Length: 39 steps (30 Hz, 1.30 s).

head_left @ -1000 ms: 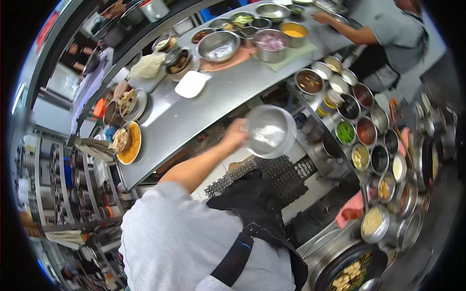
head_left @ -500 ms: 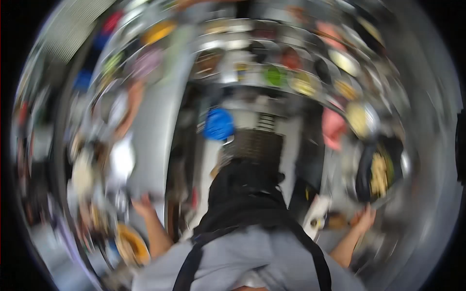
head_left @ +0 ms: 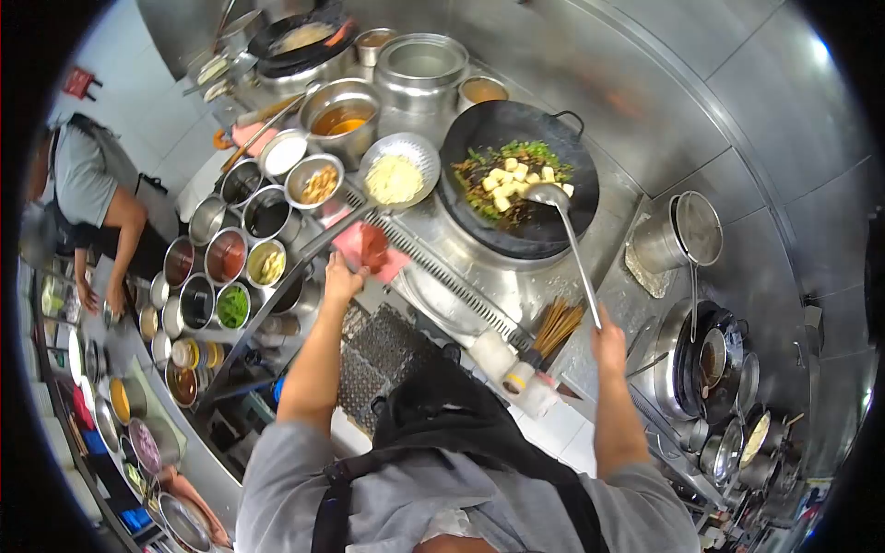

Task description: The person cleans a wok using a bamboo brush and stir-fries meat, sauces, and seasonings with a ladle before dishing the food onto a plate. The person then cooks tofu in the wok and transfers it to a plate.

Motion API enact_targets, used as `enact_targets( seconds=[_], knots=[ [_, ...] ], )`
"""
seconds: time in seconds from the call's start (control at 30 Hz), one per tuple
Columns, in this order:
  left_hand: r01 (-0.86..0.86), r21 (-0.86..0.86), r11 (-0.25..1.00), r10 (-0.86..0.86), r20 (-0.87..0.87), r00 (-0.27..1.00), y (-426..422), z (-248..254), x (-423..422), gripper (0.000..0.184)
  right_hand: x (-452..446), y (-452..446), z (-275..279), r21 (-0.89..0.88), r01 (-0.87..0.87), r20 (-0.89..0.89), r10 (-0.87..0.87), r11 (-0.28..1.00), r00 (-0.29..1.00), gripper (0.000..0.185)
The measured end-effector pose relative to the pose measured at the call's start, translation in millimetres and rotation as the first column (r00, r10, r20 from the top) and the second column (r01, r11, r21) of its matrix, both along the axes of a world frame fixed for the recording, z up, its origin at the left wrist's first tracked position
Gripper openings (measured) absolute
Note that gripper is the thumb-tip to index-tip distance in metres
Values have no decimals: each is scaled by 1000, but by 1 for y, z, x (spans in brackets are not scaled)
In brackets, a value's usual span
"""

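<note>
My right hand (head_left: 608,347) is closed round the handle of a long metal ladle (head_left: 572,237), whose bowl rests among pale cubes in a black wok (head_left: 583,175). Green and brown chopped food lies around the cubes. At the front edge of the stove, my left hand (head_left: 343,278) touches a pink cloth (head_left: 387,266) with a reddish patch, its fingers bent against the cloth's near side. Just beyond the cloth stands a perforated metal bowl of pale shreds (head_left: 395,178).
Metal pots of sauces and a green ingredient (head_left: 233,306) crowd the left. A co-worker (head_left: 111,198) stands at the far left. Bamboo sticks (head_left: 557,328) sit beside the wok, and a metal pot with a strainer (head_left: 662,238) is at right.
The view has swung from the prep table to the stove. The clear bowl held earlier no longer shows in my hands. My right hand now grips the ladle, and my left hand has reached the pink cloth.
</note>
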<state>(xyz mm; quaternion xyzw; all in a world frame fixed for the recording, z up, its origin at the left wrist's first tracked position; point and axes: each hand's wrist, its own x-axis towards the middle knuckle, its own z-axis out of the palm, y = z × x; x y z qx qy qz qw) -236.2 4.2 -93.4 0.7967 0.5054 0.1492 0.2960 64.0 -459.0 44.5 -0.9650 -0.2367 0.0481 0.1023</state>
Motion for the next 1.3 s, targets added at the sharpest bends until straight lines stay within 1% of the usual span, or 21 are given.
enact_targets(
  seconds=[0.07,0.17,0.2,0.23,0.37,0.43,0.5,0.57,0.63,0.67,0.77,0.8,0.87,0.9,1.0,1.03,1.1,1.13,1.2,1.23,1.3],
  knots=[
    [166,-550,818,-157,64,986,54,-48,28,67,27,40,-12,172,-23,-19,27,985,999,52],
    [140,-570,810,-147,35,989,57,-46,52,67,45,65,8,242,137,-209,-86,960,974,52],
    [117,-262,958,-179,-228,957,42,-33,60,71,55,66,3,290,148,-248,-75,945,966,54],
    [66,-129,989,-106,-331,938,11,12,76,70,66,73,-4,291,144,-260,-66,946,963,54],
    [-114,-183,976,31,-405,914,12,1,94,67,103,128,-24,279,40,-133,-3,960,991,59],
    [-208,-235,950,97,-409,907,18,2,101,65,102,155,-7,410,281,-639,53,868,767,56],
    [-68,-206,976,0,-312,950,23,-7,97,63,100,149,-6,335,170,-576,59,927,815,54],
    [-18,-135,991,-14,-236,972,22,-14,83,54,107,103,-12,319,-379,-120,433,869,893,56],
    [-23,-532,846,203,282,938,17,-12,68,42,112,59,2,195,-497,-1,507,845,862,59],
    [87,-741,665,359,420,834,6,20,64,35,112,43,6,189,-495,0,504,848,864,59],
    [148,-835,530,685,525,506,-29,61,48,43,93,8,23,251,-434,11,446,865,895,61],
    [156,-836,526,686,526,503,-38,65,36,43,78,2,33,272,-332,-35,354,903,934,60],
    [479,-848,226,713,479,512,-49,67,11,35,53,-19,38,281,-237,-69,265,930,962,59],
    [482,-845,233,725,481,493,-53,62,4,35,44,-33,29,279,-166,-95,200,946,975,58],
    [234,-942,241,485,326,811,-71,31,-33,33,26,-40,0,152,75,-271,-32,985,962,59],
    [140,-956,256,413,240,879,-75,17,-42,32,19,-31,-1,147,-3,-271,43,989,962,59],
    [218,-887,408,272,346,898,-84,-38,-78,38,-4,11,5,337,148,-302,-42,930,952,60],
    [190,-889,416,333,343,878,-89,-57,-102,38,-27,43,20,331,86,-303,19,940,953,60],
    [-64,-784,617,154,41,987,-93,-78,-135,44,-74,107,56,582,238,-518,129,778,846,61],
    [-81,-787,611,196,52,979,-94,-77,-152,44,-87,130,58,629,148,-531,284,763,798,62],
    [-260,-722,642,225,-147,963,-96,-73,-188,51,-124,183,73,631,93,-680,491,770,545,59]
  ],
)
